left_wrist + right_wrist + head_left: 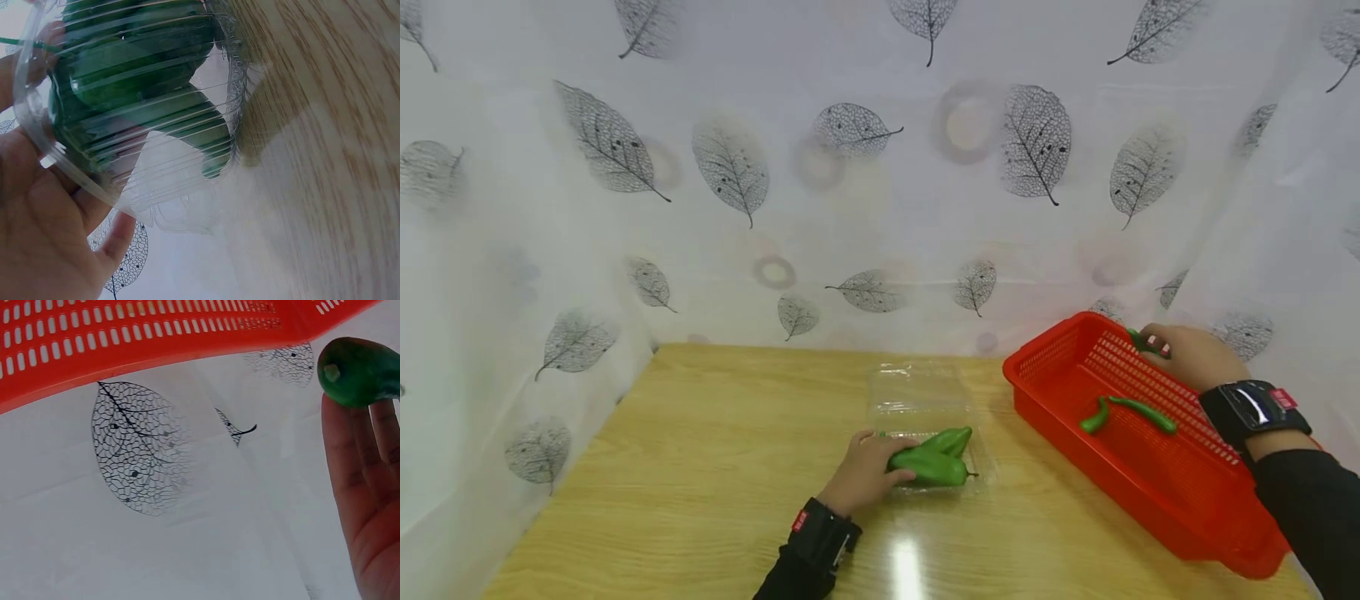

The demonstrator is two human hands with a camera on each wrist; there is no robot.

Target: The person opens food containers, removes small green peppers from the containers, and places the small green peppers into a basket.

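A clear plastic clamshell box [984,457] lies on the table with green peppers [932,468] in it. My left hand [867,471] reaches over its left side and holds the peppers, thumb on the front one. In the left wrist view, the peppers [131,75] show through the ribbed plastic wall, beside the palm [37,219]. My right hand [1202,354] grips a slim green chili pepper [1142,342] above the far right rim of the red basket [1082,475]. The rounded stem end of that chili [353,372] shows at the fingers in the right wrist view.
Two more green chilies [1142,414] lie on the basket's floor. The box's clear lid [917,387] is folded back toward the rear. A leaf-printed white curtain [865,225] hangs behind the wooden table [700,467], close to the basket's far side.
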